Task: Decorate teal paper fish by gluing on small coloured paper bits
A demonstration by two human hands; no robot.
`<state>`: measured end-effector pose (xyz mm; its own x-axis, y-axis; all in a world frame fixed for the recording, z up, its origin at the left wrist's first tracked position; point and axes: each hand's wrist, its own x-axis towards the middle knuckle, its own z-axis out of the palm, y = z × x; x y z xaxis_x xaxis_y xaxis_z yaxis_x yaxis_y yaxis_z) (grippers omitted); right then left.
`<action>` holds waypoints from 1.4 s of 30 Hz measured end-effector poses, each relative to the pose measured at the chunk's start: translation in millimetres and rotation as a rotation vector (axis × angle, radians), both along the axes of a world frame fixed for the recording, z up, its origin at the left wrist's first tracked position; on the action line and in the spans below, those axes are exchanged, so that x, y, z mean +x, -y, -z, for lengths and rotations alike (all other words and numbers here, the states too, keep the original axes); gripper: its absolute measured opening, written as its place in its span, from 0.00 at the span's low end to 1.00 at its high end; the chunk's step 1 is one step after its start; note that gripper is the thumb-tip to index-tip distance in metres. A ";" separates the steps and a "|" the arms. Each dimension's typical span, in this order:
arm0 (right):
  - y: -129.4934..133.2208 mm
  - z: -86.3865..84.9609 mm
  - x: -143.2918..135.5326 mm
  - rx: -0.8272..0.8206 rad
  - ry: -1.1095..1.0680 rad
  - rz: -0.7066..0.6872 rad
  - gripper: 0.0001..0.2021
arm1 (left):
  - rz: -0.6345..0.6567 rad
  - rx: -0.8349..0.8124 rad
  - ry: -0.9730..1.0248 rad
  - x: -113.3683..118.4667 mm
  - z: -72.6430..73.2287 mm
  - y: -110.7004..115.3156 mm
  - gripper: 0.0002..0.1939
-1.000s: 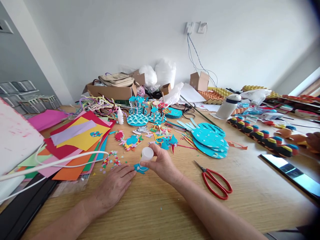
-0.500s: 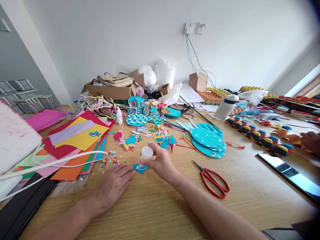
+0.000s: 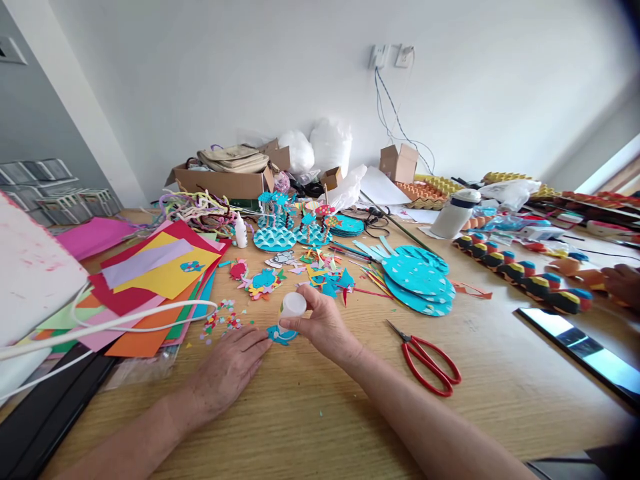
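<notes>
My right hand (image 3: 324, 325) grips a small white glue bottle (image 3: 293, 305), tilted with its base toward me and its tip down over a blue paper fish (image 3: 281, 335). A pale line of glue shows on the fish. My left hand (image 3: 233, 370) lies flat on the table, its fingertips at the left edge of the fish. Left of the fish are small coloured paper dots (image 3: 225, 320). Behind it lie more cut paper fish (image 3: 263, 280) and scraps.
Red-handled scissors (image 3: 430, 363) lie at the right, below blue paper discs (image 3: 417, 280). Coloured sheets (image 3: 150, 267) and a white cable (image 3: 150, 311) are at the left. A dark glossy panel (image 3: 580, 350) and another person's hand (image 3: 623, 283) are far right.
The view has shifted very slightly. Both hands stay in nearly the same place, the bottle still over the blue fish.
</notes>
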<state>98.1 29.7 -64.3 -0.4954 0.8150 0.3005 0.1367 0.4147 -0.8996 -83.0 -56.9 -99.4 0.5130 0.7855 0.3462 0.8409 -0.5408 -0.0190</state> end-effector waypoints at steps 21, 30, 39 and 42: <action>-1.3 1.8 1.5 -0.020 -0.023 0.033 0.14 | -0.004 -0.004 0.046 -0.4 -1.3 1.1 0.15; 3.2 0.9 0.6 0.033 0.042 -0.001 0.15 | 0.012 0.040 0.007 1.3 -5.1 0.8 0.15; 5.1 -2.9 0.9 0.074 0.040 -0.046 0.14 | 0.004 0.003 0.024 1.6 -5.7 1.5 0.15; 1.9 -0.8 -0.8 0.062 0.027 -0.008 0.14 | 0.006 -0.008 0.009 1.7 -6.7 1.6 0.15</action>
<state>97.3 27.7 -63.5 -0.5105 0.7912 0.3368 0.1571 0.4709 -0.8681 -81.3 -58.4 -92.7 0.5149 0.7850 0.3445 0.8377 -0.5461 -0.0075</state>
